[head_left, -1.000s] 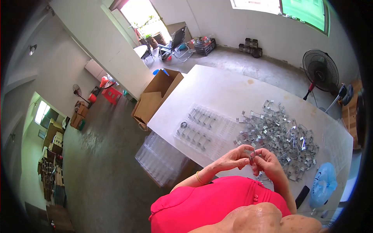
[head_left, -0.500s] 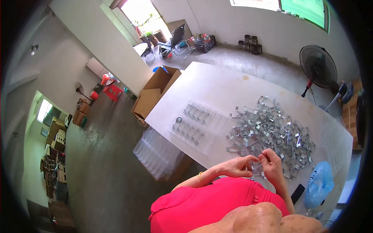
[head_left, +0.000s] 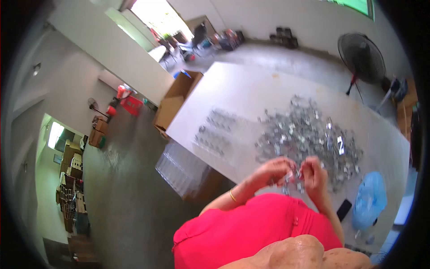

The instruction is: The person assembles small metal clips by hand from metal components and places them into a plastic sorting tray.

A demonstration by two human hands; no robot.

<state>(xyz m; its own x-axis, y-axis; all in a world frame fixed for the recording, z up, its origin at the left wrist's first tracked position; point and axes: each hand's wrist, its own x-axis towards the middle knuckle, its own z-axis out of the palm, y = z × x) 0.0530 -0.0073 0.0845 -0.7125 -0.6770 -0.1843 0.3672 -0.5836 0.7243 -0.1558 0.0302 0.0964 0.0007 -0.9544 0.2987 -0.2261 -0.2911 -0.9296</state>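
A wide heap of small shiny metal parts [head_left: 309, 130] lies on the pale table [head_left: 242, 85]. At its near edge my left hand [head_left: 275, 172], with a gold bangle at the wrist, has its fingers closed on something small and blurred. Just to its right, my right hand [head_left: 314, 177] is also closed, its fingertips pinched together; what they hold is too small to make out. The hands almost meet. To the left, clear plastic trays [head_left: 210, 142] hold rows of metal parts.
A blue plastic bag [head_left: 369, 199] and a dark phone-like object [head_left: 344, 210] lie right of my right hand. An open cardboard box [head_left: 172, 105] and stacked clear trays [head_left: 181, 169] stand beyond the table's left edge. A fan [head_left: 362, 58] stands behind.
The view has shifted and blurred. My left hand's fingers, spread before, are now closed. Both hands appear slightly higher in the view, at the heap's near edge.
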